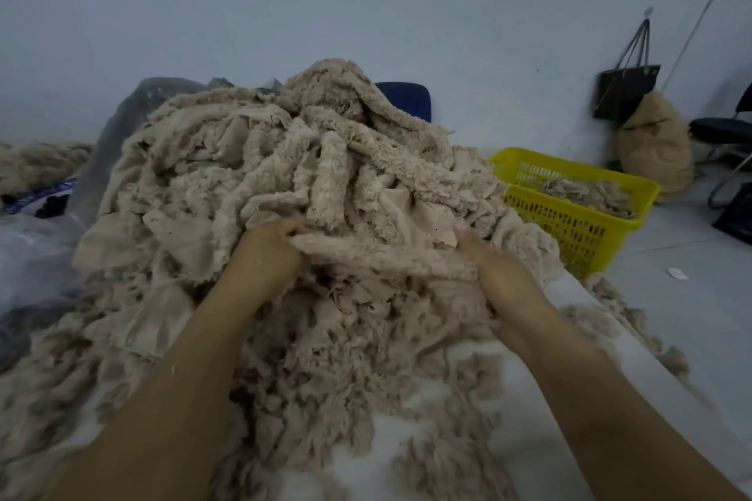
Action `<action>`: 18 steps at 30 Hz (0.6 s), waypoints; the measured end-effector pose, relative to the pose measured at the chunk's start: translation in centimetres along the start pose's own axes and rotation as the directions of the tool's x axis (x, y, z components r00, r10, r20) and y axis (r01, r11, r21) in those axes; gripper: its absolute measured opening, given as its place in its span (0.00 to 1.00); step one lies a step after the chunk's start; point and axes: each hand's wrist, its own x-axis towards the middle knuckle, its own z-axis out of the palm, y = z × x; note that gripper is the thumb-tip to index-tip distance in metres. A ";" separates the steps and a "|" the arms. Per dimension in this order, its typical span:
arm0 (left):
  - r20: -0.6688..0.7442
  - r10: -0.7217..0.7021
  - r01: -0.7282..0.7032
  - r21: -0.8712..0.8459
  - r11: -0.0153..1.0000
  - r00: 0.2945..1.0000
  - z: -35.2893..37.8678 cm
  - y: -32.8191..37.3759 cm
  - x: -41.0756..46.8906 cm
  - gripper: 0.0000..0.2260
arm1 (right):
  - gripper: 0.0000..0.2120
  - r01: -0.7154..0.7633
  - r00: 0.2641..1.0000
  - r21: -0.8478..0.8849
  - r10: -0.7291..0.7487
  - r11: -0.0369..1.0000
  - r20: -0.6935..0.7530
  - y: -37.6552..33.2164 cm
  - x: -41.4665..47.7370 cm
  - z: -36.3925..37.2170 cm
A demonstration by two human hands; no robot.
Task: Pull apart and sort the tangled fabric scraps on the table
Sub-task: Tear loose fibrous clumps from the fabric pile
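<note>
Left hand (268,246) is clenched on one end of a fleecy strip (378,256). Right hand (494,260) grips the other end, thumb on top. Strip lies at the near foot of the scrap pile (293,159), which covers most of the white table (455,431). Recommended: draw the strip toward the body low and steady, shaking it where neighbouring loops cling; a yank risks sliding the heap. Yellow basket (569,175) stands to the right of the pile with some scraps inside. Obstructions: overlying strips rest on the held piece; a clear plastic bag (36,248) crowds the left side.
</note>
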 end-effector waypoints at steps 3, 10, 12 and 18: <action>-0.116 -0.023 0.021 -0.019 1.000 0.993 0.2 -0.6 0.6 0.08 | 0.17 -0.060 0.998 0.413 0.062 0.909 0.008 -0.5 0.9 -2.4; 0.111 0.230 -0.255 0.462 0.849 0.967 2.0 3.1 -0.8 0.18 | 0.23 -0.097 0.990 0.622 0.010 0.777 0.142 -0.2 2.2 -4.1; 0.289 0.415 -0.489 0.266 0.831 0.863 3.4 5.9 -2.3 0.28 | 0.24 -0.075 0.990 0.470 0.008 0.880 0.144 -0.5 1.9 -2.2; 0.197 0.457 -0.434 -0.153 0.888 0.867 4.9 9.0 -3.0 0.12 | 0.24 0.256 0.950 -0.008 -0.250 0.967 0.187 -1.9 -0.1 1.1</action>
